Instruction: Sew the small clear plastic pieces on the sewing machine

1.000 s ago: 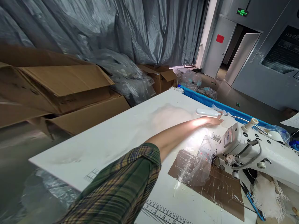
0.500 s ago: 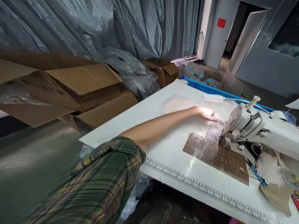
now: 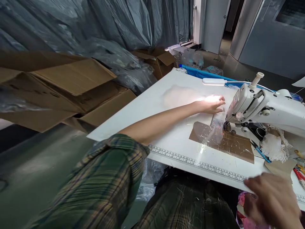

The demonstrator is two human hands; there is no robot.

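My left hand reaches across the white table with its fingers stretched out and slightly apart, lying at the back end of a sheer whitish strip with small red marks. Part of that strip is under the hand. Just right of the fingertips stands the head of a white sewing machine. The strip's front end lies over a brown sheet by the needle area. My right hand, blurred by motion, hangs over the table's front edge at the lower right; its fingers are too smeared to read.
A printed ruler runs along the front edge of the table. Blue thread snips and crumpled white lace lie right of the machine base. A lamp stands behind my left hand. Open cardboard boxes stand left.
My right hand has come into view at the lower right. The left hand's fingers have gone from pointing beside the machine to spread over the strip. The view has shifted a little.
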